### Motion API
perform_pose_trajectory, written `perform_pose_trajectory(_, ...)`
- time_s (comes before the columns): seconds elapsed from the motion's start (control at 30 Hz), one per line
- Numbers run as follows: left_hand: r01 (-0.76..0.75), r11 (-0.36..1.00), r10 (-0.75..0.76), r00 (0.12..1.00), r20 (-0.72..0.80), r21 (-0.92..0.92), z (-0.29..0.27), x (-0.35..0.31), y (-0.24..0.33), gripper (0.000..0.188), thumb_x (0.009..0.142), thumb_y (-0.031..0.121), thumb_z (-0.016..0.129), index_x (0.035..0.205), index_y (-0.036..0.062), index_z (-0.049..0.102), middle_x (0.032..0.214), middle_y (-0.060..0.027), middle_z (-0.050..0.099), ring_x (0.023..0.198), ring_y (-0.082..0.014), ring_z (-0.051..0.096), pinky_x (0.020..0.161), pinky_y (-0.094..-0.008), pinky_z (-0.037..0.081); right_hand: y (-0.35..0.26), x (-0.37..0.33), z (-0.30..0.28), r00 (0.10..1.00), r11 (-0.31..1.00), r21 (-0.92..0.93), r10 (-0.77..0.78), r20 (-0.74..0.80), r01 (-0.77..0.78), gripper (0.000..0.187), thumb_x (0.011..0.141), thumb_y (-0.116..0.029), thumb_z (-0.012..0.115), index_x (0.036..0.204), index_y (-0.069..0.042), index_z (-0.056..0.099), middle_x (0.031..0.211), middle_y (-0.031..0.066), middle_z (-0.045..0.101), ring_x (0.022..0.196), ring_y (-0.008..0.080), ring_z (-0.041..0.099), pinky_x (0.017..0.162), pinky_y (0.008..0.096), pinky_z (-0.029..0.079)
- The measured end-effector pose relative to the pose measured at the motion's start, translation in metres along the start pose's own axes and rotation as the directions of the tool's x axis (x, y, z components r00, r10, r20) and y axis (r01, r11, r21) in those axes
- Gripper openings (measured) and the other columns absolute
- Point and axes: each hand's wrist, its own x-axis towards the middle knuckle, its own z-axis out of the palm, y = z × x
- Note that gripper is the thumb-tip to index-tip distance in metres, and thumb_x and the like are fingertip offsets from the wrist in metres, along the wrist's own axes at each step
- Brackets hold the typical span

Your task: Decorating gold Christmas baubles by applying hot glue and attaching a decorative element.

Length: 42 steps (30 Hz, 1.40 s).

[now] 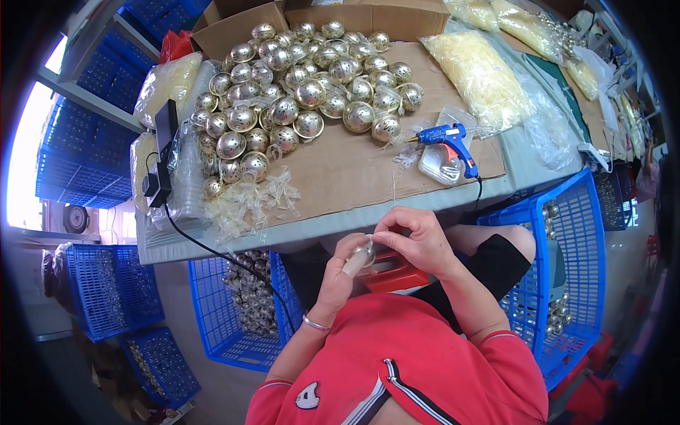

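The left hand [337,275] is curled around a pale, shiny ball [362,259], held over the lap, just off the near edge of the surface [173,244]. The right hand [419,242] has its grip at the ball's upper end; whether it pinches a ribbon, I cannot tell. A loose left grip could drop the ball past that edge. The black cord [234,261] hangs down beside the left forearm, so a snag could drag the power strip [160,185]. Farther right, a rolling ball might reach the glue gun [446,134] (hot or cold, unclear) and touch its nozzle.
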Motion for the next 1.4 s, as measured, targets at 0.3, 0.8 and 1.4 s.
perform_pose_trajectory(0.3,-0.075,0.99,0.07,0.996,-0.049,-0.119,0.026,0.0,0.026,0.075,0.089,0.005,0.048,0.149,0.0211,0.006,0.127,-0.0111,0.042,0.099,-0.0188,0.056,0.08,-0.034,0.052,0.024,-0.017,0.017,0.957,0.948,-0.223,-0.259,-0.133,0.226,0.008,0.075,0.002,0.068,0.081,0.001,0.063,0.074,0.0084,0.06,0.065,0.0196,0.059,0.059,0.027,0.048)
perform_pose_trajectory(0.8,-0.246,0.965,0.224,0.953,-0.204,-0.087,0.031,0.019,0.015,0.076,0.086,0.006,0.058,0.147,0.0226,0.016,0.104,-0.0081,0.056,0.078,-0.0133,0.06,0.054,-0.0202,0.048,0.036,-0.02,0.005,0.871,0.852,-0.374,-0.455,-0.185,0.365,0.011,0.074,0.002,0.067,0.084,0.0,0.063,0.08,0.011,0.059,0.071,0.0255,0.059,0.063,0.0323,0.049)
perform_pose_trajectory(1.4,-0.42,0.906,0.393,0.88,-0.266,-0.049,-0.012,0.012,0.034,0.08,0.088,0.044,0.057,0.148,0.0212,0.009,0.101,-0.0078,0.055,0.068,-0.0111,0.057,0.044,-0.0176,0.04,0.045,-0.007,-0.093,0.745,0.956,-0.234,-0.026,-0.667,-0.176,0.025,0.081,-0.009,0.062,0.103,0.001,0.053,0.071,0.0094,0.061,0.061,0.0181,0.061,0.054,0.0299,0.046)
